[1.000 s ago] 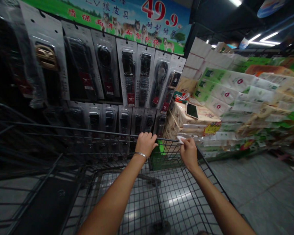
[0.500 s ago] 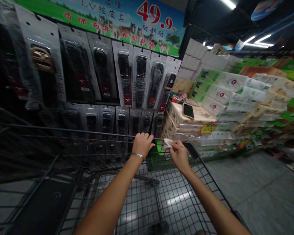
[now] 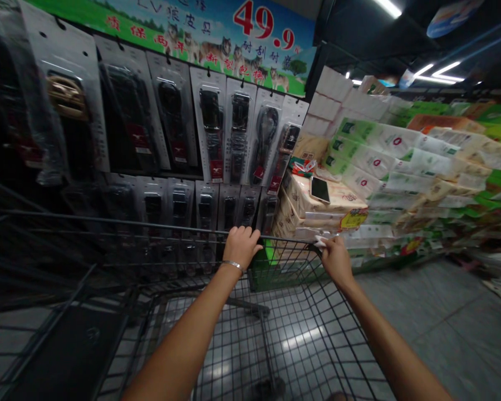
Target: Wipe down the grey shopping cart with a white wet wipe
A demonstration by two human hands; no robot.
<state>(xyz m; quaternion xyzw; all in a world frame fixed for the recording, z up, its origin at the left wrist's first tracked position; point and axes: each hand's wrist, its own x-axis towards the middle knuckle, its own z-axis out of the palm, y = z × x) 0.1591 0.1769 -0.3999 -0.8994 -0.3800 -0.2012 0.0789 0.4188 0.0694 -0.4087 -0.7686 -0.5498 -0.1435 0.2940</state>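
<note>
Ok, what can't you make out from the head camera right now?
- White scrap: mostly hidden inside the right hand; its kind is unclear.
- Left hand fingertips: curled over the cart rim, out of sight.
- Phone screen: too small, dark.
- Hanging belt packs: labels too small, dim.

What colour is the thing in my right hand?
White: a small wipe in the right hand, seen in the head view.

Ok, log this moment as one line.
left hand: gripping cart rim | right hand: white wipe pressed on rim corner | phone: lying on tissue packs | belts: hanging ahead
</note>
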